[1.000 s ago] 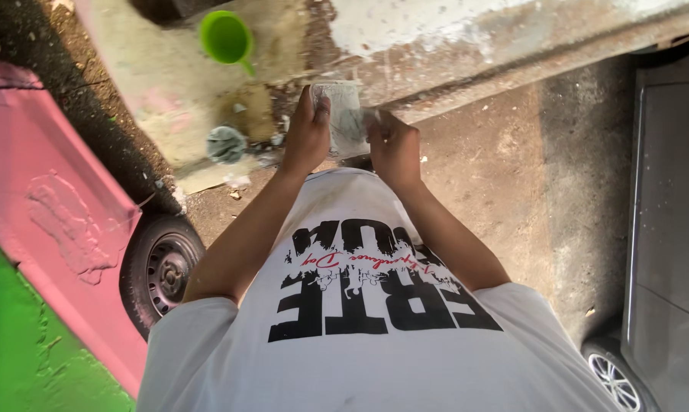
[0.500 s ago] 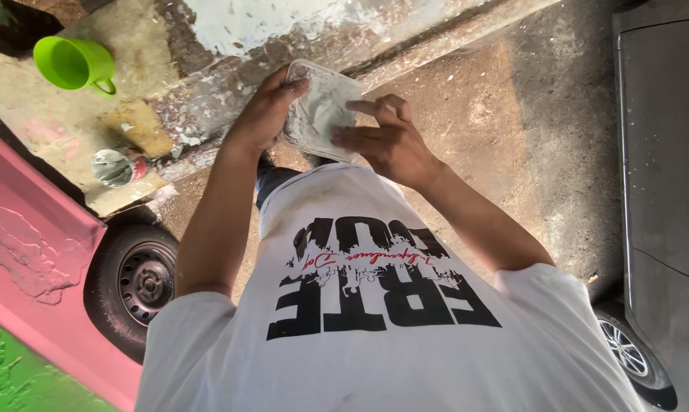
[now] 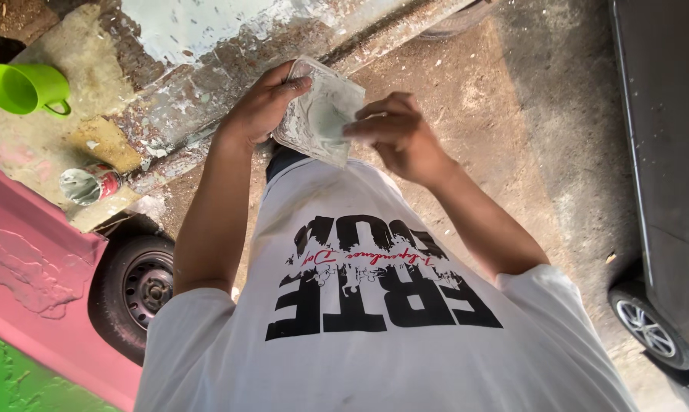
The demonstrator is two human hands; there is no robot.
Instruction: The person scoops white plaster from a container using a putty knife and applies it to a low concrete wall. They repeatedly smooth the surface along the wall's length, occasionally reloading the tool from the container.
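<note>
**Paste-smeared pad held in front of the chest**

Pad (image 3: 319, 113), a flat pale rectangle smeared with grey-white paste, is held tilted just above the hem of the white printed shirt (image 3: 375, 305). The left hand (image 3: 262, 108) is closed around the pad's left edge, thumb over the top corner and fingers wrapped behind it, so this hand carries it. The right hand (image 3: 399, 133) is at the pad's right edge with its fingers curled loosely and the fingertips on or just at the smeared face; whether they pinch anything small there cannot be told.

Left of the pad, along the worn concrete ledge (image 3: 184, 99) with flaking pale paint, lies a small open can (image 3: 87, 185) on its side, its inside coated grey. Further left of the pad, at the far end of the same ledge, stands a bright green cup (image 3: 22, 86) with a handle. Below and left of the pad is a pink vehicle body (image 3: 31, 267) with a black wheel (image 3: 134, 288). Well to the right of the pad, across bare dirt ground (image 3: 527, 137), is the side of a dark grey car (image 3: 665, 152) with its wheel (image 3: 650, 336).
</note>
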